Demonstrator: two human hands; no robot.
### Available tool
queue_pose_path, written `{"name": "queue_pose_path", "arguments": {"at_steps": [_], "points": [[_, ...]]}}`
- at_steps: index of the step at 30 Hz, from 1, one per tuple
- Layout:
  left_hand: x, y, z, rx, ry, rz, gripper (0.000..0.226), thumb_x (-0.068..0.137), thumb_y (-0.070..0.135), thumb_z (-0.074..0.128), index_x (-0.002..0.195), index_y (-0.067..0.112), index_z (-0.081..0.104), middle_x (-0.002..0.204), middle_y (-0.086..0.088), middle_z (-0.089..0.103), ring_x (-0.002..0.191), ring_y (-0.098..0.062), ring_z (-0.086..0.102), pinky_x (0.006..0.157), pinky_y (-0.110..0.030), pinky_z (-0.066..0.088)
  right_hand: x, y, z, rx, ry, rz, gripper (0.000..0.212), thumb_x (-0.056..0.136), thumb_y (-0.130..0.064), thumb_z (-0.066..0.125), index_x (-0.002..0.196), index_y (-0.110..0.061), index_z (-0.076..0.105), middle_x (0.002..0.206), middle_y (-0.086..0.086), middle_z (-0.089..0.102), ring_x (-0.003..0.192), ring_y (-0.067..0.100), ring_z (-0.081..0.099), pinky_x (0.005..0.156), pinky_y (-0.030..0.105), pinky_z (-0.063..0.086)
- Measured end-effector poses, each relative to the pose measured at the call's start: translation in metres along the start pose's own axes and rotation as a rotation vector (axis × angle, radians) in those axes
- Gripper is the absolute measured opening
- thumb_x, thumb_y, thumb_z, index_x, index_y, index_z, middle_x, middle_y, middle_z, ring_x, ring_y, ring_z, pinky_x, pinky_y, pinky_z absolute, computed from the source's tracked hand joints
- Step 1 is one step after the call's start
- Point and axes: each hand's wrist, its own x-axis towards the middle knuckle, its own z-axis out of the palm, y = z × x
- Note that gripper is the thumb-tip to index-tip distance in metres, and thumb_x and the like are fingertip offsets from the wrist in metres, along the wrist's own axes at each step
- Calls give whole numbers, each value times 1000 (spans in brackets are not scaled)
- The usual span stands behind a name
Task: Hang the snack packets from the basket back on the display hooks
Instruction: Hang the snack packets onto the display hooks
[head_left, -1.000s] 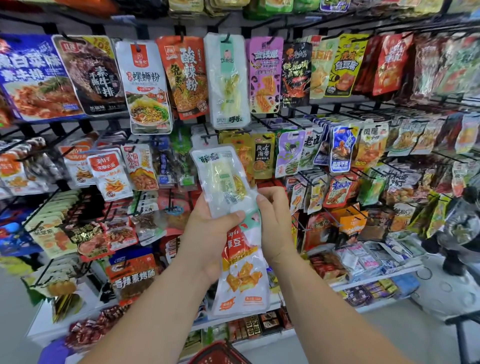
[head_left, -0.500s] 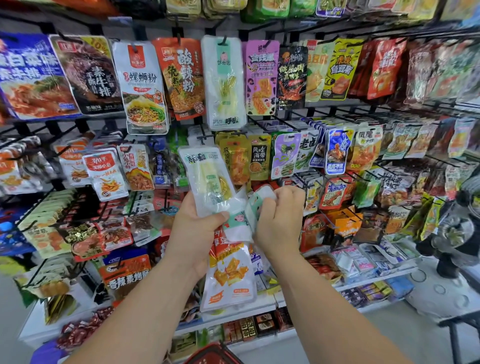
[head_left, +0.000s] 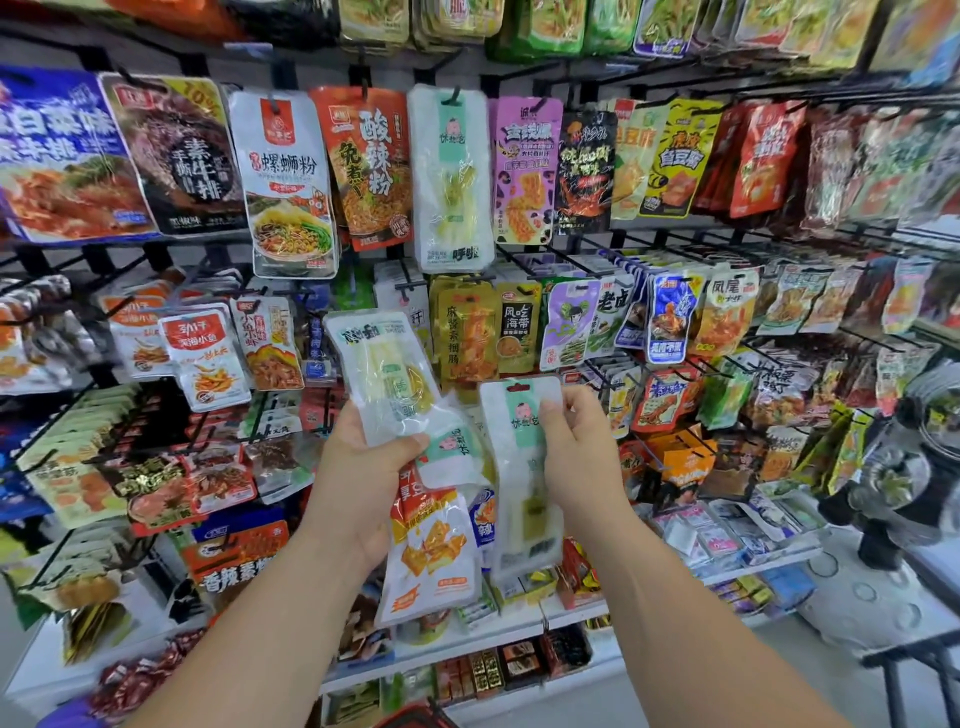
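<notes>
Left hand (head_left: 363, 478): curled round a fan of packets, with a clear packet (head_left: 384, 374) tilted up and left, and an orange packet (head_left: 431, 556) dangling below the palm.
Right hand (head_left: 582, 457): fingers and thumb pinch the top of a white packet (head_left: 522, 499), right beside the left hand's bunch.
White packet: hangs upright, mint label on top, in front of the middle rows.
Matching packet (head_left: 451, 197): on a display hook (head_left: 457, 96) in the far upper row, directly above.
Basket (head_left: 415, 721): red rim just peeking in, near bottom edge.
</notes>
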Motion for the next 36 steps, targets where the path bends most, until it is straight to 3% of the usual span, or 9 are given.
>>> {"name": "queue_pose_path", "arguments": {"at_steps": [2, 5, 10, 14, 19, 24, 29, 32, 36], "points": [[4, 7, -4, -2, 14, 21, 53, 93, -19, 58, 123, 24, 64, 111, -12, 78, 94, -36, 77, 76, -54, 63, 10, -9, 1, 52, 42, 62, 12, 105, -25, 48, 97, -20, 55, 83, 11, 61, 67, 21, 52, 59, 37, 40], [11, 23, -11, 13, 28, 80, 49, 93, -17, 59, 120, 24, 64, 109, -10, 79, 91, -34, 78, 67, -46, 64, 33, -37, 6, 87, 26, 60, 7, 101, -23, 54, 101, -18, 58, 86, 5, 62, 66, 20, 53, 57, 34, 40], [25, 57, -14, 42, 39, 168, 47, 94, -14, 61, 112, 30, 63, 98, -2, 81, 87, -30, 79, 65, -44, 64, 72, -92, 23, 110, -49, -59, 13, 102, -26, 59, 111, -18, 65, 91, -2, 68, 71, 13, 59, 61, 28, 46], [36, 81, -18, 33, 51, 215, 46, 95, -10, 64, 114, 32, 63, 105, -5, 80, 89, -29, 79, 68, -43, 64, 103, -130, 32, 111, -29, -178, 13, 102, -27, 63, 102, -17, 71, 91, -3, 71, 79, 14, 64, 69, 31, 51], [49, 100, -23, 29, 54, 236, 45, 94, -10, 64, 121, 27, 63, 110, -8, 79, 91, -33, 79, 75, -49, 63, 145, -176, 46, 154, 36, -229, 24, 102, -19, 58, 78, -19, 56, 72, -5, 54, 62, 13, 48, 59, 28, 43], [57, 105, -23, 43, 44, 234, 45, 94, -10, 65, 118, 29, 63, 105, -4, 80, 89, -31, 79, 72, -47, 64, 177, -196, 63, 117, 104, -211, 42, 105, -19, 52, 68, -20, 33, 65, -4, 32, 56, 13, 27, 39, 19, 21], [63, 104, -27, 34, 39, 230, 49, 93, -11, 64, 126, 26, 62, 110, -7, 79, 93, -32, 79, 80, -52, 63, 197, -199, 81, 167, 130, -177, 40, 106, -30, 54, 71, -19, 38, 64, -5, 34, 57, 14, 29, 54, 31, 24], [64, 105, -29, 16, 24, 230, 50, 94, -12, 62, 124, 28, 63, 109, -5, 80, 94, -32, 79, 77, -52, 64, 201, -202, 89, 204, 154, -182, 35, 105, -29, 55, 75, -17, 44, 67, -3, 42, 60, 15, 36, 57, 31, 30], [66, 106, -31, 10, 30, 228, 49, 94, -13, 61, 117, 30, 64, 109, -4, 80, 98, -34, 78, 84, -60, 60, 206, -201, 94, 227, 238, -187, 34, 99, -22, 55, 71, -19, 37, 66, -5, 38, 60, 16, 33, 58, 31, 28]]}}
